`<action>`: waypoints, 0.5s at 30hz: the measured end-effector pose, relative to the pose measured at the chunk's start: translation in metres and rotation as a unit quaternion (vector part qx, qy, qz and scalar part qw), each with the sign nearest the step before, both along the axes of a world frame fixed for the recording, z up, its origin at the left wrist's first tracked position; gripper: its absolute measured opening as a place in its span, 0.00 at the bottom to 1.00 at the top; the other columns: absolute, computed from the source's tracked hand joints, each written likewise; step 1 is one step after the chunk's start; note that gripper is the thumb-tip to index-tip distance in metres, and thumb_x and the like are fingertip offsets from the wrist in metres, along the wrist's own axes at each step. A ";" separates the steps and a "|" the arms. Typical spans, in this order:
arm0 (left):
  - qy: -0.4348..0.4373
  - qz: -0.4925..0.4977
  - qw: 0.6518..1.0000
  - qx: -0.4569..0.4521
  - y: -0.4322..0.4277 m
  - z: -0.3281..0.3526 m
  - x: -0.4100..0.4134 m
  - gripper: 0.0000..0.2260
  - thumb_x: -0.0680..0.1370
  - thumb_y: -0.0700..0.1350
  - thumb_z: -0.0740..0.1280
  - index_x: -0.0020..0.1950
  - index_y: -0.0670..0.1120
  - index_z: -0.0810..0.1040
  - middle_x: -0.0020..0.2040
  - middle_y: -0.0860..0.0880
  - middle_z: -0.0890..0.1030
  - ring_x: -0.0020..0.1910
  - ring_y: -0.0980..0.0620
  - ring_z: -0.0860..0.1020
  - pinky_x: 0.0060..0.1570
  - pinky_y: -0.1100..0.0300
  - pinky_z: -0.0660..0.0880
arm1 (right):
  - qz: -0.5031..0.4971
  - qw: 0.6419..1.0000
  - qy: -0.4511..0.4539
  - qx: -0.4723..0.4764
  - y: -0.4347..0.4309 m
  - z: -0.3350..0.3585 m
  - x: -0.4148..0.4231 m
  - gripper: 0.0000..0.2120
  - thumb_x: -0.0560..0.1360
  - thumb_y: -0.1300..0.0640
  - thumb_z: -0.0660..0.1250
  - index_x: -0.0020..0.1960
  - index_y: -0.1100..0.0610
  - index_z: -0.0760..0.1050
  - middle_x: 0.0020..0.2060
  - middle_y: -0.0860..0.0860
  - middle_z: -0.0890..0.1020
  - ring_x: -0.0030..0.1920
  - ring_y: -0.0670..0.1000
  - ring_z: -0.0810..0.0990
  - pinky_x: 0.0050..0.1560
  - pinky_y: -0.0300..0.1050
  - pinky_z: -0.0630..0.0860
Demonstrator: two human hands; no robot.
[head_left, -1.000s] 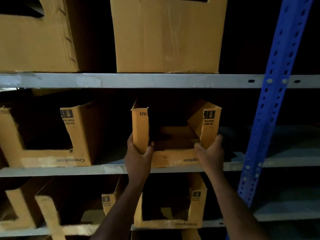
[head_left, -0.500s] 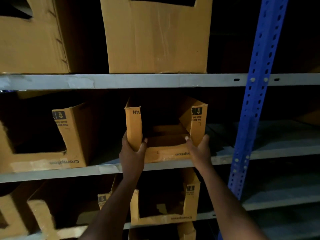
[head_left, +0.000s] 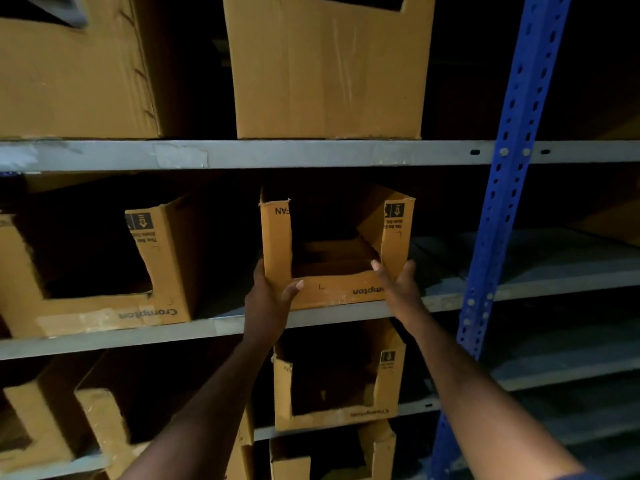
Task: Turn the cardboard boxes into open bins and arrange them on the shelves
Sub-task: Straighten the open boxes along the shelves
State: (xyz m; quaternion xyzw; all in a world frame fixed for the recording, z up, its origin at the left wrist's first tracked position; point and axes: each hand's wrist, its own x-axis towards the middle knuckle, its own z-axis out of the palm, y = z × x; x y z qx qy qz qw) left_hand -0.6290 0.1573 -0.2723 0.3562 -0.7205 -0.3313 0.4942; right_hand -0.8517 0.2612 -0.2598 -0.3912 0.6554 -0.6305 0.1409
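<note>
Clasped cut bin by front corners, left hand and right hand, on middle shelf; at least 5 other bins already shelved (more probably due at 3 o'clock).

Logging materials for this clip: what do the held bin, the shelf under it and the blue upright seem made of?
Held bin: brown corrugated cardboard, matte; ragged cut edges, printed lettering. Shelf: probably grey-painted metal; thin flat lip, dull sheen. Blue upright: likely painted steel; rows of punched holes and bolts.

Bare left hand, bare right hand — 1 blue sleeve edge.
</note>
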 end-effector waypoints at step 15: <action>-0.075 -0.006 0.997 0.022 -0.010 -0.011 0.014 0.37 0.74 0.46 0.75 0.78 0.48 0.60 0.70 0.46 0.74 0.68 0.45 0.75 0.64 0.47 0.74 | -0.008 0.998 0.040 0.053 -0.006 -0.015 -0.006 0.34 0.69 0.47 0.78 0.63 0.50 0.59 0.58 0.48 0.74 0.56 0.49 0.74 0.52 0.46 0.71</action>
